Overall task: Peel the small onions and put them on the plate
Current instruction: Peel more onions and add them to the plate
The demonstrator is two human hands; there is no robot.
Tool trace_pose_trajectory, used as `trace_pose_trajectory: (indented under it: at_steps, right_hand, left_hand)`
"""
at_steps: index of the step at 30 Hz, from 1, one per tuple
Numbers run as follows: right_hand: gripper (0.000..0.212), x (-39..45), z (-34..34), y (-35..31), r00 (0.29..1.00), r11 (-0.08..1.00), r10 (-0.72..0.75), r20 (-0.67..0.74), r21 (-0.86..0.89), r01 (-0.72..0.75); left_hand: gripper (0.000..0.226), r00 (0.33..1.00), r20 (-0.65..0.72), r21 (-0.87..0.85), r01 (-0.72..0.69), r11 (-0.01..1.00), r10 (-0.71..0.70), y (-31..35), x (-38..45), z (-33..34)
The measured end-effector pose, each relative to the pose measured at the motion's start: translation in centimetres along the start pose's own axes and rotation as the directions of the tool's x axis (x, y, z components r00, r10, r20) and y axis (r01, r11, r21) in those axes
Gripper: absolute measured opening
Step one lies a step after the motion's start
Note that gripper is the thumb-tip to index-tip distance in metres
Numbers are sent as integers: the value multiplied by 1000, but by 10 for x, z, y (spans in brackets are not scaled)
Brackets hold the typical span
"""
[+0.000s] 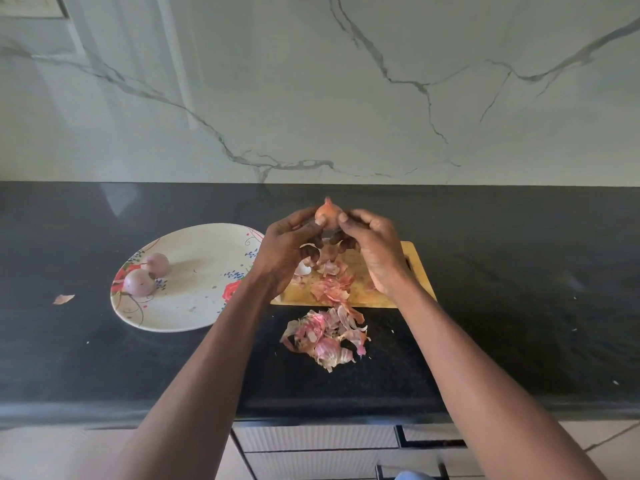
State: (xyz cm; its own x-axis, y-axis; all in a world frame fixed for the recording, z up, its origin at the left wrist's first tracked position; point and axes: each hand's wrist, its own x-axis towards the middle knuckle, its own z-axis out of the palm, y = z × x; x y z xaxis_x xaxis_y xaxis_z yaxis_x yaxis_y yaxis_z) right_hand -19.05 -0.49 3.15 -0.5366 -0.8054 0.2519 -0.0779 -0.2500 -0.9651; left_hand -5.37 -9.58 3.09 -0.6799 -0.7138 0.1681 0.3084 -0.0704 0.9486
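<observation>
Peeling is under way: the left hand [282, 247] and right hand [372, 249] both pinch an unpeeled small onion [327, 214] above the cutting board [391, 292]. Next comes stripping its papery skin, then joining two peeled onions [147, 275] on the plate [194, 317].

From my end the countertop [502, 289] looks like dark speckled stone, fairly polished since it throws back some light. The wall [311, 81] behind is glossy marble-look slab with grey veins. Cutting board [412, 258] is plain matt wood. The plate [194, 271] looks glazed and smooth, floral print. Peels [325, 337] are papery and dry, while the two peeled onions [147, 273] look smooth, slightly shiny.
</observation>
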Motion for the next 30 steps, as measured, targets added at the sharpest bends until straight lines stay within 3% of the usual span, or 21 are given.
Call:
trace_pose_trajectory:
  at_steps: [3, 8, 13, 17, 20, 24, 30]
  right_hand:
    - [23, 0, 0, 3, 998, 997, 63, -22, 53, -62]
    - [16, -3, 5, 6, 997, 994, 20, -68, -102, -27]
    - [20, -2, 6, 6, 991, 999, -32, -132, -43, 26]
    - [9, -3, 7, 1, 978, 999, 27, -206, 22, -23]
    - [6, -3, 6, 0, 968, 997, 69, -242, 42, -61]
    - [4, -2, 11, 4, 956, 994, 75, -284, -58, -95]
    - [8, -2, 11, 2, 956, 995, 85, -282, -23, -96]
  left_hand:
    - [39, 1000, 19, 4, 11, 1000, -11, -1, 0, 2]
    - [29, 997, -30, -170, 58, 984, -64, -2, 1, 4]
    - [34, 997, -42, -214, 55, 975, -65, -4, 2, 4]
    - [31, 998, -5, -229, 65, 971, -68, -5, 1, 6]
    - [37, 999, 13, -133, 45, 990, -44, -7, 0, 7]
    - [40, 993, -40, 146, -104, 984, 111, -14, -1, 8]
    - [38, 980, -61, 200, -173, 964, 189, -14, -2, 12]
